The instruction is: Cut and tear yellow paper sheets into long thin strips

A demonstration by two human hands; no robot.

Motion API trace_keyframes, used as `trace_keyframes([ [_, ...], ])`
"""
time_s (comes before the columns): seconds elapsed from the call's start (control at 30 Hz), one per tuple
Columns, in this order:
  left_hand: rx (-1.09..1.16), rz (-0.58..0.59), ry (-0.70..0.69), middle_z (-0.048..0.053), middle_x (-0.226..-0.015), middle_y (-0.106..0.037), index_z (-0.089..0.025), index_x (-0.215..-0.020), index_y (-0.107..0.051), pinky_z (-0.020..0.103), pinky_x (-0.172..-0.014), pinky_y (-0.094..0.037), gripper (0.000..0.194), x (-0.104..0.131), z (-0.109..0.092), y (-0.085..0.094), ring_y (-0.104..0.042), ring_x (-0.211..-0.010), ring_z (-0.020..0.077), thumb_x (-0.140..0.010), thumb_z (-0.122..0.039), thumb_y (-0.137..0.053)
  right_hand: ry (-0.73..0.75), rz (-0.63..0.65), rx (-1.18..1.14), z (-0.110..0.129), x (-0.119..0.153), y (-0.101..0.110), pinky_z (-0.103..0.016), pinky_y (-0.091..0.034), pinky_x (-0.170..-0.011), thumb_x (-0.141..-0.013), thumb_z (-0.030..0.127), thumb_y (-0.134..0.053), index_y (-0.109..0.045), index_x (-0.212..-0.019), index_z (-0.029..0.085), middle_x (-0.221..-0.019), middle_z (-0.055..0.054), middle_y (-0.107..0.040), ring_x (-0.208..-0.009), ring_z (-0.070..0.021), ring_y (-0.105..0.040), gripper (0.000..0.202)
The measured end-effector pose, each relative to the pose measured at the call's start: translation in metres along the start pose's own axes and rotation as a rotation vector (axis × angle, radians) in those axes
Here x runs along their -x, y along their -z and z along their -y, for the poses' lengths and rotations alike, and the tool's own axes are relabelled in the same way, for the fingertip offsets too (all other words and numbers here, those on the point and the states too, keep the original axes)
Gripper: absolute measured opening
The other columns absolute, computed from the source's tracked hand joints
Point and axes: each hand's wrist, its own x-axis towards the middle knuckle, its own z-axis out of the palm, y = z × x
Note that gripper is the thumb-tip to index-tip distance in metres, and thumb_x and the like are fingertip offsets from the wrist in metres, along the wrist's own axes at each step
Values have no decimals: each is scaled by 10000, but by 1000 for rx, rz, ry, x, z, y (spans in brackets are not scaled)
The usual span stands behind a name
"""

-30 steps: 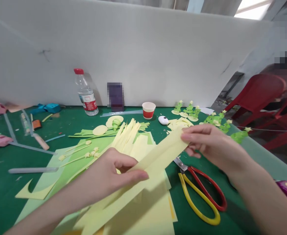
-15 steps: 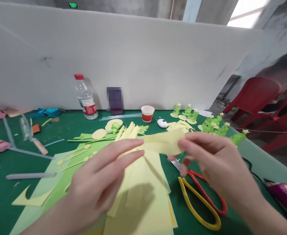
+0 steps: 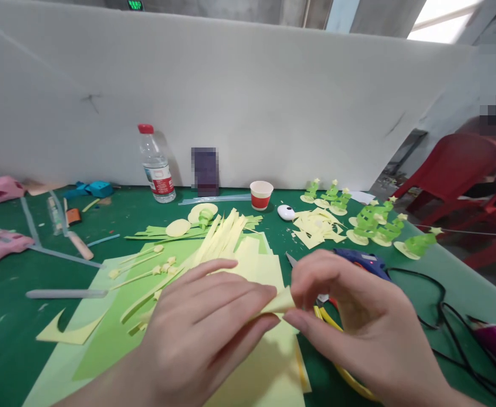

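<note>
A small piece of pale yellow paper (image 3: 278, 303) is held between my two hands, over the stacked paper. My left hand (image 3: 208, 322) is closed on its left side, fingers laid across it and hiding much of it. With thumb and forefinger, my right hand (image 3: 349, 316) pinches the right end. Beneath them lie pale yellow sheets (image 3: 269, 362) and a light green sheet (image 3: 104, 350). A bundle of cut yellow paper strips (image 3: 220, 237) rests just beyond. Scissors (image 3: 352, 380) with yellow and red handles lie partly hidden under my right hand.
Small green paper trees with star tops (image 3: 370, 223) stand at the right. A blue glue gun (image 3: 364, 261) with a black cable (image 3: 438, 282) lies near my right hand. A paper cup (image 3: 261, 196) and a water bottle (image 3: 158, 169) stand by the white partition (image 3: 231, 102).
Both hands have come closer together and lower. The paper, stretched out flat between them before, is now mostly covered by my left fingers. The view has shifted slightly, uncovering the blue glue gun.
</note>
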Motion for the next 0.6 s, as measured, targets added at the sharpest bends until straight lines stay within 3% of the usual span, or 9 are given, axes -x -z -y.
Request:
trace_keyframes([
  [0.07, 29, 17, 25, -33, -775, -711, -237, -945, -563, 251, -805, -478, 130, 0, -1, -1, -648, -701, 110, -881, -225, -451, 114, -49, 87, 0, -2, 0, -154, -467, -512, -668, 82, -653, -573, -821, 219, -745, 18, -575, -637, -88, -543, 220],
  [0.23, 203, 160, 98, -28, -718, -697, -230, -845, -603, 175, -609, -488, 149, -4, -6, 4, -633, -619, 104, -862, -185, -462, 276, 58, 268, 2, -5, 2, -168, -482, -562, -706, 43, -601, -627, -727, 165, -683, -14, -599, -618, -95, -584, 127],
  [0.47, 272, 207, 228, -34, -637, -709, -214, -771, -667, 150, -503, -451, 238, -7, -7, 5, -626, -503, 96, -858, -216, -446, 159, 98, 361, 3, -6, 5, -184, -463, -558, -781, 100, -537, -570, -676, 180, -672, -3, -600, -611, -102, -566, 136],
  [0.6, 348, 337, 479, -31, -569, -701, -205, -636, -689, 152, -397, -382, 269, -15, 2, 7, -596, -436, 103, -805, -267, -489, 14, 52, 396, 3, -14, 26, -207, -442, -532, -794, 160, -515, -531, -643, 201, -670, -1, -576, -614, -120, -537, 158],
])
